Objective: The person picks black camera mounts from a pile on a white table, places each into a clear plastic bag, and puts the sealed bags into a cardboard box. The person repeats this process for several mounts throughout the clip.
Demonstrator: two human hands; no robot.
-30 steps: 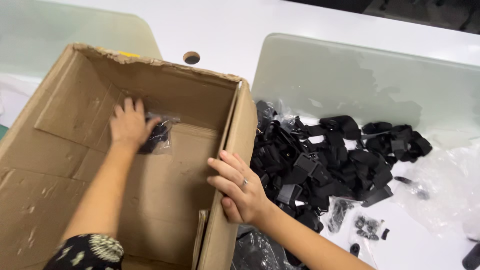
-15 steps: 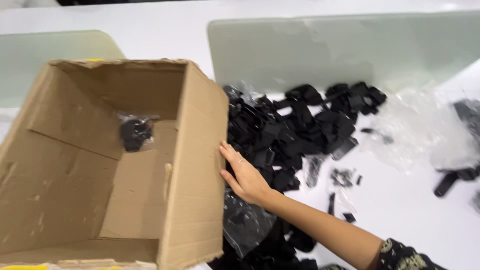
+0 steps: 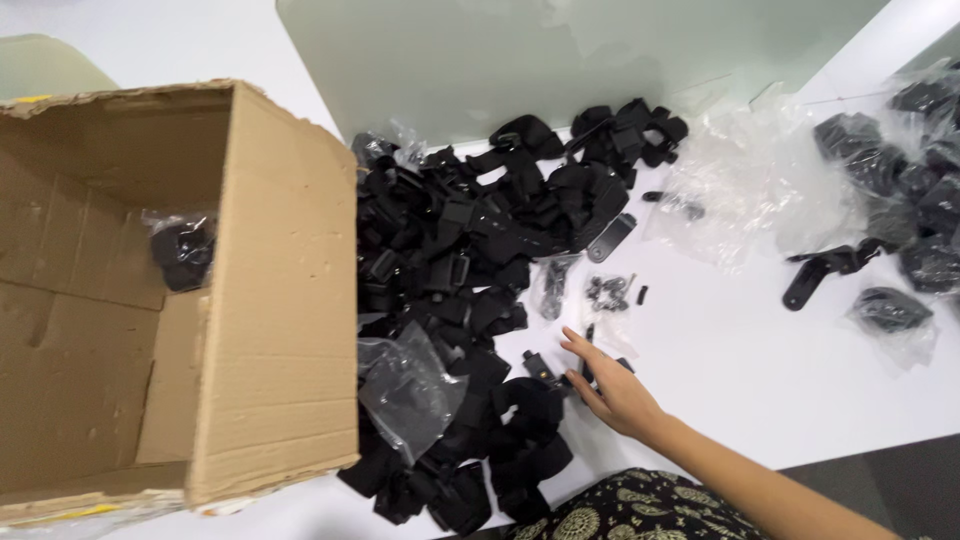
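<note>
Since half a second ago, the right hand (image 3: 612, 392) has left the side of the cardboard box (image 3: 285, 300) and now lies lower on the white counter (image 3: 740, 350), near its front edge, at the right border of the heap of black parts (image 3: 470, 260). Its grip is released: the fingers (image 3: 580, 345) are stretched and spread, and they hold nothing. Just beside the fingertips, on their left, a small black clip piece (image 3: 540, 368) lies on the counter, touching the heap; its long axis seems to run toward the box, but this is hard to tell. A small bag of screws (image 3: 607, 292) lies a little farther toward the back edge. The left hand is not in the view, so the right one is the nearer. Inside the box, one bagged black part (image 3: 182, 250) rests against the back wall. Loose clear bags (image 3: 740, 190) and more bagged parts (image 3: 905, 160) lie toward the right edge.
</note>
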